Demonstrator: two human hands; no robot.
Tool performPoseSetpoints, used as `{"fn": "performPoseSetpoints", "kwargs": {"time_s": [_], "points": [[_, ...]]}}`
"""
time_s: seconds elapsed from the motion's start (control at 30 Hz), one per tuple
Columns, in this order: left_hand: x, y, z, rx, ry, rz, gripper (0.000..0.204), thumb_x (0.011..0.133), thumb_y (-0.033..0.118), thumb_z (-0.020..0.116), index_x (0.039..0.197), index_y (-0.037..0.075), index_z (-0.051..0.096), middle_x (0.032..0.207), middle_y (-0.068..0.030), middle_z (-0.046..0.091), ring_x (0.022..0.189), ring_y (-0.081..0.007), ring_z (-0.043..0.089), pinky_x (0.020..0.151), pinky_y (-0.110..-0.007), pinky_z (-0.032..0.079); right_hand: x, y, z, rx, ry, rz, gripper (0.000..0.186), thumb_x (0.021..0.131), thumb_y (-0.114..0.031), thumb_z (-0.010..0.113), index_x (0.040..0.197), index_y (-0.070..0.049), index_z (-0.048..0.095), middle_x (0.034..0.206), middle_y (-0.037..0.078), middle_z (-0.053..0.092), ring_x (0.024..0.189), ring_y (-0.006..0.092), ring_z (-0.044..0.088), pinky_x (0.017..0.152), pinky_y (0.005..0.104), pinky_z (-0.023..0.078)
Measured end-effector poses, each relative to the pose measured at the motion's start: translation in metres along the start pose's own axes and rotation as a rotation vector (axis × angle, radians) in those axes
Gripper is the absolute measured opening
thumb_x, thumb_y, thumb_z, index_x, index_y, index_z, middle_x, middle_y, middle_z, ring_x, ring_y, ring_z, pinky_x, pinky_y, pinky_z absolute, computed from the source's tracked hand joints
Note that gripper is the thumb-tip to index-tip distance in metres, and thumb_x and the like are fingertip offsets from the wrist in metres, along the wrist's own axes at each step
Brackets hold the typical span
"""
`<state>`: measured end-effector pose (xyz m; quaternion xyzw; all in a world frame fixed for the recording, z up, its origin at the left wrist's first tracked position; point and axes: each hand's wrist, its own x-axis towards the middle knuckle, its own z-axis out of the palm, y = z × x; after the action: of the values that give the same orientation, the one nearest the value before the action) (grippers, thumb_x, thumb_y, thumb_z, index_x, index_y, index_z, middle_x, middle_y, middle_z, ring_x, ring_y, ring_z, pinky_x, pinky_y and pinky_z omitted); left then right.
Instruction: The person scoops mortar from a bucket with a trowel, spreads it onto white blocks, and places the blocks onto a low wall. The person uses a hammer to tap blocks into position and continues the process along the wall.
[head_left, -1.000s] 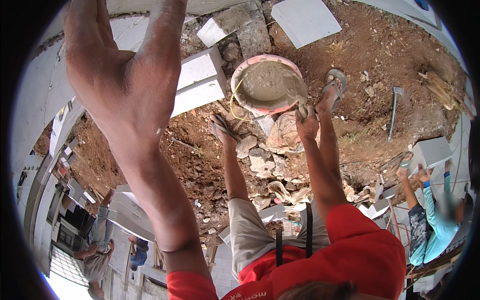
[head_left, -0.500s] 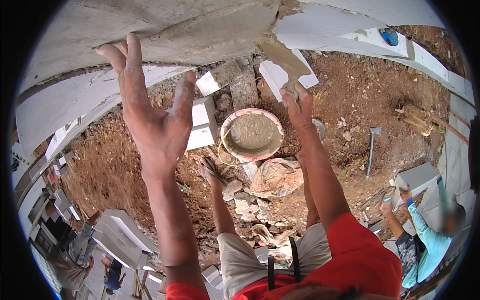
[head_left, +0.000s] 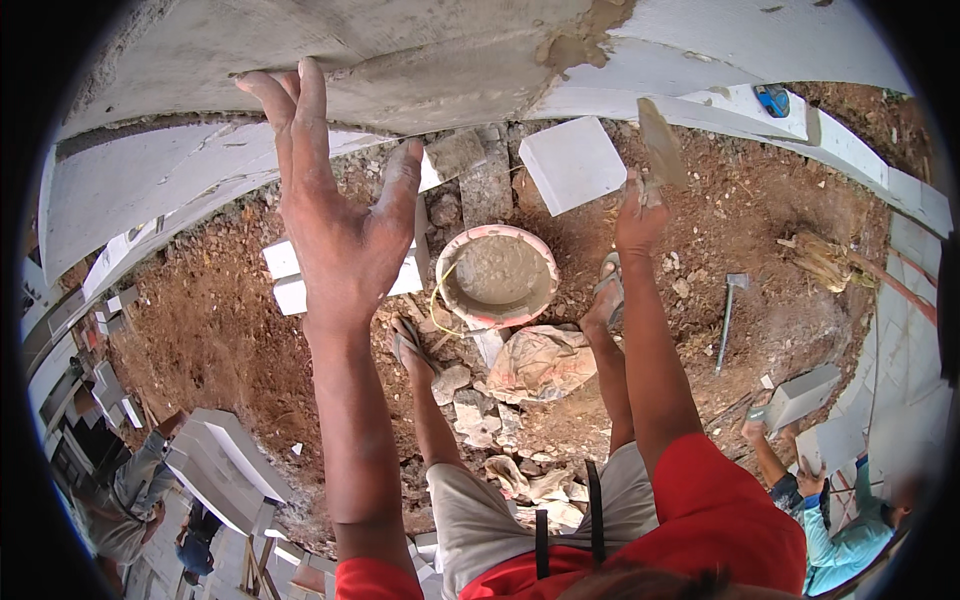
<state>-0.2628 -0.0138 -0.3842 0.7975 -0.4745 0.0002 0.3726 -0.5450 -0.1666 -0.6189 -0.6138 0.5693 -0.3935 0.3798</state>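
My left hand (head_left: 340, 215) is raised with fingers spread, its fingertips against or very near the grey plastered wall (head_left: 410, 75) at the top. My right hand (head_left: 640, 210) grips a trowel (head_left: 660, 140) with grey mortar on its blade, held to the right of a wet mortar patch (head_left: 585, 40) on that wall. Below lies a pink-rimmed basin (head_left: 542, 250) of grey mortar with a yellow cord beside it. A white block (head_left: 570, 165) lies at the wall's foot, under the trowel's left. My sandaled feet stand either side of the basin.
More blocks (head_left: 285, 280), a crumpled sack (head_left: 540, 365) and rubble lie on reddish soil. An axe-like tool (head_left: 728, 315) and broken wood (head_left: 815, 260) are right. A blue tool (head_left: 772, 100) sits on blockwork. Co-workers (head_left: 835, 550) handle blocks at lower right; others (head_left: 130, 510) are lower left.
My right hand rose from the basin to the wall with the trowel, then moved right, leaving mortar on the wall. My left hand shifted slightly right. The co-worker's block at right moved.
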Motion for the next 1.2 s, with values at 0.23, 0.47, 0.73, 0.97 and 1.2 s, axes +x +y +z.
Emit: {"fn": "performPoseSetpoints", "kwargs": {"time_s": [0.23,0.47,0.73,0.97,1.2], "points": [[0.001,0.000,-0.009,0.047,-0.057,-0.026,0.092,0.084,0.012,0.081,0.162,0.014,0.033,0.171,-0.0265,0.008,0.153,-0.0445,0.029,0.121,-0.053,0.034,0.020,-0.061,0.056,-0.338,0.013,-0.371,0.026,0.095,-0.030,0.074,0.095,-0.005,0.075,0.080,0.016,0.072,0.068,0.0357,0.068,0.061,0.0450,0.051],[-0.004,-0.015,-0.018,-0.128,-0.041,0.032,0.085,0.088,0.019,0.080,0.161,0.017,0.038,0.170,-0.0221,0.017,0.156,-0.0381,0.023,0.124,-0.056,0.029,0.019,-0.063,0.019,-0.358,0.173,-0.285,0.032,0.096,-0.029,0.073,0.092,0.002,0.075,0.076,0.020,0.071,0.067,0.0378,0.067,0.061,0.0468,0.050],[0.004,-0.064,-0.137,-0.232,0.288,0.200,0.041,0.093,0.009,0.074,0.133,0.008,0.068,0.144,-0.0178,0.061,0.140,-0.0305,0.053,0.118,-0.048,0.045,-0.017,-0.101,0.005,0.020,0.432,0.024,0.035,0.101,-0.029,0.069,0.095,0.005,0.070,0.067,0.008,0.064,0.057,0.0158,0.056,0.052,0.0343,0.044],[0.060,-0.107,-0.260,0.246,0.413,0.276,0.039,0.091,0.015,0.076,0.130,0.015,0.071,0.137,-0.0116,0.067,0.133,-0.0263,0.059,0.114,-0.050,0.047,-0.128,-0.214,0.074,0.370,-0.232,0.199,0.030,0.100,-0.026,0.069,0.086,0.000,0.065,0.076,0.004,0.064,0.057,0.0100,0.055,0.049,0.0271,0.045],[0.089,-0.118,-0.281,0.405,0.183,0.093,0.041,0.082,0.017,0.074,0.122,0.008,0.075,0.119,-0.0120,0.074,0.112,-0.0276,0.070,0.103,-0.043,0.054,-0.153,-0.337,0.236,0.515,-0.491,0.120,0.029,0.097,-0.027,0.067,0.089,0.000,0.064,0.067,0.004,0.059,0.055,0.0115,0.055,0.051,0.0304,0.044]]}}
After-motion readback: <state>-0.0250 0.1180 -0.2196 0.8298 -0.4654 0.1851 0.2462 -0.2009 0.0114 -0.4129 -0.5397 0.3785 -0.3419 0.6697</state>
